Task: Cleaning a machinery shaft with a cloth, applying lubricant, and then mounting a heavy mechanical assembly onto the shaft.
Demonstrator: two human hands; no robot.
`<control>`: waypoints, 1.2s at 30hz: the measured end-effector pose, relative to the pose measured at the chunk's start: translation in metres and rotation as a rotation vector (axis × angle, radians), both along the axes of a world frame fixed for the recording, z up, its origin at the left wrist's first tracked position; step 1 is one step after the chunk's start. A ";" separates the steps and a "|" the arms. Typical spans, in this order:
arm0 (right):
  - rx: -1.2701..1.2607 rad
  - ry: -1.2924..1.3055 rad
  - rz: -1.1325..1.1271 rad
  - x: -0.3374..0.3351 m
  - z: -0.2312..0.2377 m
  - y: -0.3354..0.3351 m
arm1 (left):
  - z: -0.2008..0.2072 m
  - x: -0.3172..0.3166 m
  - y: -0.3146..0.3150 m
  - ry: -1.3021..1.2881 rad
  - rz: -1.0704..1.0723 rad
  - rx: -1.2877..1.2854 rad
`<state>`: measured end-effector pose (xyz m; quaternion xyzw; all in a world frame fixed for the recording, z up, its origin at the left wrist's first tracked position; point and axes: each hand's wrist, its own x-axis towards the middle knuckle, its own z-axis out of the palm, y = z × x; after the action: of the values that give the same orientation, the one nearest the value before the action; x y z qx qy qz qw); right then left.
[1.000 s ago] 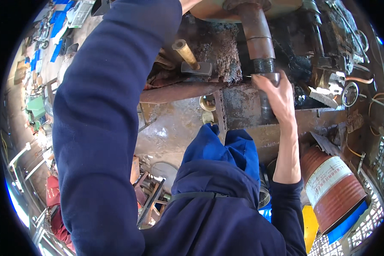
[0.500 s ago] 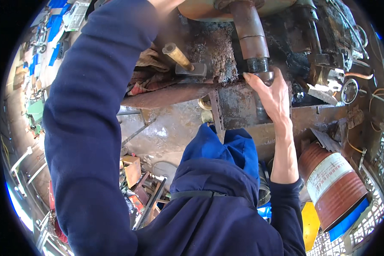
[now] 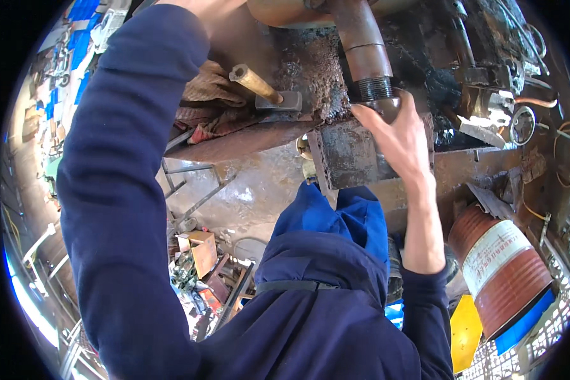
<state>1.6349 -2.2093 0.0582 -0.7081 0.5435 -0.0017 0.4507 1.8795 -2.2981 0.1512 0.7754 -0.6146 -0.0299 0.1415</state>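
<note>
Far left of the threaded shaft (image 3: 368,60): left hand (image 3: 212,9), blurred, cropped by the top edge; its grip can't be made out. Nearer, left of the shaft: hammer (image 3: 270,96), handle tilted up. At the shaft's lower end: right hand (image 3: 400,136) curled around a dark cylindrical piece (image 3: 387,110), just below the threads. Judgement: good hold keeps piece and shaft in line, thumb clear of threads. Well right of the shaft: red drum (image 3: 512,290).
</note>
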 end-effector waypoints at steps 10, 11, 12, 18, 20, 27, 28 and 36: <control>1.514 -1.392 -0.307 -0.024 -0.112 0.001 | 0.001 -0.008 -0.003 0.015 -0.057 -0.022; 1.405 -1.281 -0.311 -0.024 -0.098 -0.001 | 0.002 -0.004 -0.003 0.018 -0.063 -0.021; 1.403 -1.280 -0.319 -0.027 -0.082 -0.001 | 0.000 -0.003 -0.001 0.024 -0.070 -0.022; -0.067 -0.094 -0.045 -0.007 -0.018 0.007 | -0.014 0.007 -0.003 -0.055 -0.114 -0.189; 0.072 -0.303 -0.081 -0.015 -0.029 -0.002 | -0.009 0.009 -0.008 -0.051 -0.273 -0.076; 1.591 -1.394 -0.414 -0.026 -0.098 0.003 | -0.005 -0.017 -0.008 0.070 -0.207 -0.132; 1.362 -1.183 -0.380 -0.028 -0.087 0.001 | -0.005 -0.014 -0.001 0.073 -0.206 -0.120; 0.112 -0.176 -0.030 -0.015 -0.019 -0.003 | -0.011 -0.009 -0.001 0.252 -0.172 -0.086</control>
<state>1.6197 -2.2127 0.0395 -0.6707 0.5117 -0.0402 0.5354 1.8706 -2.2989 0.1406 0.7034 -0.6567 -0.1124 0.2475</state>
